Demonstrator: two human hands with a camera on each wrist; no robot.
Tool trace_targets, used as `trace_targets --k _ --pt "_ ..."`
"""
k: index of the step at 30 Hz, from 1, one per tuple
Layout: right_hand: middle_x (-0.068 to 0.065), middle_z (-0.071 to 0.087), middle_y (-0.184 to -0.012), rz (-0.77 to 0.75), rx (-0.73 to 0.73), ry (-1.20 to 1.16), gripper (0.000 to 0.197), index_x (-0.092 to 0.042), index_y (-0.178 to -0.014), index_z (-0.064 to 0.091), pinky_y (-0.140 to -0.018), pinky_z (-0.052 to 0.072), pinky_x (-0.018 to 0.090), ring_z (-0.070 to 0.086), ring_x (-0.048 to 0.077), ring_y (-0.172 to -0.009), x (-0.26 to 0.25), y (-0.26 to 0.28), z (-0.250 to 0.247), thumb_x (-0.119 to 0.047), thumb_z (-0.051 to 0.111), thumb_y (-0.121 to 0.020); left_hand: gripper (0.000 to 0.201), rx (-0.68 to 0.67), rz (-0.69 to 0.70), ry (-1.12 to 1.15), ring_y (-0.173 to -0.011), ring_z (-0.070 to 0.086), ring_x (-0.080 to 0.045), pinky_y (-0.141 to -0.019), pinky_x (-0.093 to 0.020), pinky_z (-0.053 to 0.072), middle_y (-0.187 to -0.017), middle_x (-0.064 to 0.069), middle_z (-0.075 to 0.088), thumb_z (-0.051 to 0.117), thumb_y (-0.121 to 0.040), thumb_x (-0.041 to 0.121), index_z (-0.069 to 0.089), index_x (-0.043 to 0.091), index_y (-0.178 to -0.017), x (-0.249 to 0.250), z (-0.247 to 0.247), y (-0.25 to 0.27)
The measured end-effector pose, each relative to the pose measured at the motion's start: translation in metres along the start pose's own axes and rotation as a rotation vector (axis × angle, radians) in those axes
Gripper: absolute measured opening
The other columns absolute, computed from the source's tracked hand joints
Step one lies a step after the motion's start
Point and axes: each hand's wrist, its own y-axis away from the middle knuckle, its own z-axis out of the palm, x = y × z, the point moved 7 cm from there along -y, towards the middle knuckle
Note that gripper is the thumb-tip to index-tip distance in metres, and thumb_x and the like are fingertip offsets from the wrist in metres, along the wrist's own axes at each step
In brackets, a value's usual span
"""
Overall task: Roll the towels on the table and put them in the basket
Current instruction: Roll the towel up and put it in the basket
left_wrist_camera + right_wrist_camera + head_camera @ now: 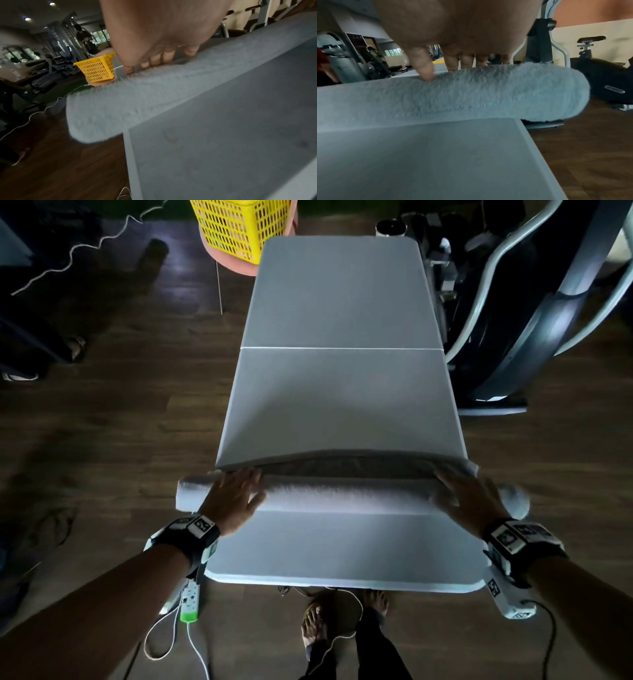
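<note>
A pale grey towel [346,494] lies as a long roll across the near part of the white table [339,392], both ends hanging past the table's sides. A last flap of it lifts behind the roll. My left hand [236,491] presses flat on the roll near its left end, fingers straight [154,60]. My right hand [459,487] presses likewise near the right end [453,65]. The towel roll [137,97] [471,94] fills both wrist views. The yellow basket [239,224] [97,70] stands on a pink stool beyond the table's far left corner.
Exercise machines [534,302] crowd the table's right side, and an exercise bike [597,75] shows in the right wrist view. A white cable [85,244] snakes over the dark wood floor at left. A power strip [190,601] lies by my feet.
</note>
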Motion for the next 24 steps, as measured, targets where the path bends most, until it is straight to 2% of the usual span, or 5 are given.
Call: trace_targets --k 3,8,13,20,24 --pt "-0.004 0.044 -0.144 -0.095 -0.019 0.101 0.068 -0.03 -0.133 0.049 -0.11 0.024 0.047 0.034 0.024 -0.135 -0.005 0.003 0.009 -0.061 0.055 -0.072 0.049 -0.001 0.091 0.009 -0.107 0.063 -0.032 -0.091 -0.047 0.048 -0.118 -0.011 0.066 0.068 -0.078 0.038 0.064 0.009 -0.117 0.013 0.005 0.008" --pt "0.003 0.067 -0.114 -0.122 -0.02 0.082 0.055 -0.024 -0.106 0.068 -0.095 0.039 0.034 0.057 0.025 -0.111 -0.012 -0.01 -0.004 -0.057 0.047 -0.067 0.019 0.055 0.085 0.046 -0.065 0.065 -0.027 -0.063 -0.032 0.05 -0.066 -0.002 0.065 0.054 -0.07 0.035 0.057 0.018 -0.063 0.012 -0.014 -0.007" --pt "0.003 0.058 -0.129 -0.08 0.169 -0.06 0.056 -0.025 -0.128 0.056 -0.101 0.029 0.043 0.05 0.028 -0.12 -0.006 -0.043 -0.032 -0.056 0.049 -0.081 0.04 0.146 0.068 0.032 -0.09 0.059 -0.031 -0.081 -0.041 0.048 -0.1 -0.01 0.065 0.043 -0.092 0.038 0.06 0.008 -0.113 0.007 -0.022 -0.04" --pt "0.009 0.07 -0.101 -0.211 0.148 0.028 0.055 -0.016 -0.111 0.067 -0.087 0.03 0.037 0.063 0.033 -0.094 -0.009 -0.052 -0.022 -0.04 0.051 -0.063 0.05 0.092 0.084 0.017 -0.092 0.063 -0.031 -0.083 -0.039 0.045 -0.099 -0.008 0.066 0.04 -0.076 0.039 0.062 0.011 -0.111 0.005 -0.005 -0.044" --pt "0.002 0.053 -0.135 -0.229 0.118 0.027 0.069 -0.027 -0.14 0.042 -0.101 0.03 0.045 0.049 0.027 -0.12 -0.007 -0.077 -0.037 -0.053 0.043 -0.076 0.066 0.1 0.019 -0.007 -0.124 0.043 -0.033 -0.105 -0.051 0.03 -0.138 -0.014 0.044 0.039 -0.091 0.045 0.03 0.01 -0.146 -0.011 -0.009 -0.06"
